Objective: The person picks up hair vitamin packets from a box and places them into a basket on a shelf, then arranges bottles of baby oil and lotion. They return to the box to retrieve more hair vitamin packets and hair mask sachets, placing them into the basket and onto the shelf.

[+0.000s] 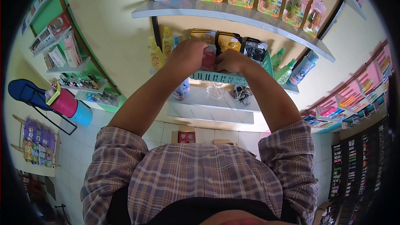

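Observation:
A teal plastic basket (221,78) stands on the middle shelf, with yellow-and-black packets (229,42) and dark packets (255,49) upright in it. My left hand (192,54) is at the basket's left part, its fingers closed on the upper left side of a small red packet (208,56). At the packet's lower right is my right hand (231,61), fingers curled inward over the basket's front rim; its fingertips are partly hidden, and whatever they hold is not clear.
Yellow bottles (156,56) stand left of the basket, green bottles (286,71) and a blue bottle (303,68) right of it. Above runs a shelf (233,16) of carded bottles. A lower shelf (212,100) holds a crumpled clear bag and a dark bundle.

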The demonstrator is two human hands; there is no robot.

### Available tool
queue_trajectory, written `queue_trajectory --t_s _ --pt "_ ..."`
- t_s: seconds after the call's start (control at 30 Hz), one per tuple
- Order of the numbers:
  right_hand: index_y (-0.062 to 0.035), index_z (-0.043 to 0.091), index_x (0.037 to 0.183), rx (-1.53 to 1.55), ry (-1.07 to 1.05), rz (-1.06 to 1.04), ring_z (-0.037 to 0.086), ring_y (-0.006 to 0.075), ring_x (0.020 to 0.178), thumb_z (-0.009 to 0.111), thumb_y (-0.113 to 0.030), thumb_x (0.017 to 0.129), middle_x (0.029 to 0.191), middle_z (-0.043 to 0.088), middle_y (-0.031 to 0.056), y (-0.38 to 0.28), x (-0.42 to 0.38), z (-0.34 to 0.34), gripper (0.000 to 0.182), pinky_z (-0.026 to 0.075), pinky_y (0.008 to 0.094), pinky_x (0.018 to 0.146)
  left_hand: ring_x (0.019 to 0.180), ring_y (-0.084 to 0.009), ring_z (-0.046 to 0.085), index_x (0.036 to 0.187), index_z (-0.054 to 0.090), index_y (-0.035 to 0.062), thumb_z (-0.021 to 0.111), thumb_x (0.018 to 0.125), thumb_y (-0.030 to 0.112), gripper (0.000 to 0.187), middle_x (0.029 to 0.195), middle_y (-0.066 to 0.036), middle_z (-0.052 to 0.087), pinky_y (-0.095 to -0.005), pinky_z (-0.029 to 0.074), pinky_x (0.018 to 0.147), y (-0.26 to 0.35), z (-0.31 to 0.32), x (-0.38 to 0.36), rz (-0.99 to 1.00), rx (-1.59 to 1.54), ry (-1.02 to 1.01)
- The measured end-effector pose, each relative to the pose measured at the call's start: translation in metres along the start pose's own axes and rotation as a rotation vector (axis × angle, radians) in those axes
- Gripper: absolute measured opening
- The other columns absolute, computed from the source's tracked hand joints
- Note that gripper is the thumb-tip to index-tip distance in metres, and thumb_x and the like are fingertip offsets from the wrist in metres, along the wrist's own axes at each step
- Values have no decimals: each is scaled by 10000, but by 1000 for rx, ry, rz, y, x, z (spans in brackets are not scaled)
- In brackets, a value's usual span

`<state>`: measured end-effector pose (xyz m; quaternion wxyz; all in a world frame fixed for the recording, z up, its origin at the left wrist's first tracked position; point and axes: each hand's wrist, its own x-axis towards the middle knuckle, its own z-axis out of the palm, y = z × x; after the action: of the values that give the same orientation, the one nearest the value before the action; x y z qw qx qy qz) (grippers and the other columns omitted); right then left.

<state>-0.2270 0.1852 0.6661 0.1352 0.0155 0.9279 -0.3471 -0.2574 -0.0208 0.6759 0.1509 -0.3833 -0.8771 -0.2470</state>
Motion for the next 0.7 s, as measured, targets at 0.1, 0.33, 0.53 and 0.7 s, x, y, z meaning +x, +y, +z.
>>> queue_trajectory --t_s 0.1,0.33,0.53,0.7 --pt "-78 765 1010 -295 108 1 720 237 847 780 -246 799 938 743 115 -21 -34 -17 270 551 342 801 1010 -369 650 1077 702 41 649 827 44 256 1051 -169 696 -445 519 886 -2 7 1 53 -17 108" --pt "-52 733 961 -151 771 -186 679 248 824 746 -190 830 919 726 109 14 -132 -24 191 533 357 748 986 -364 644 1057 683 12 674 829 43 231 1058 -168 685 -448 518 867 10 11 4 216 46 214" --pt "-9 600 792 26 1285 -328 506 150 669 723 -29 847 770 621 58 79 -206 56 136 419 285 659 825 -316 627 1001 670 55 713 806 67 200 921 -107 672 -400 484 746 36 3 -68 456 -186 468" --pt "-25 655 842 288 1064 61 507 106 653 728 -84 859 770 630 36 130 -246 158 96 404 267 617 777 -262 584 956 642 77 735 812 129 180 903 -88 625 -381 453 713 -9 77 -186 247 -428 140"
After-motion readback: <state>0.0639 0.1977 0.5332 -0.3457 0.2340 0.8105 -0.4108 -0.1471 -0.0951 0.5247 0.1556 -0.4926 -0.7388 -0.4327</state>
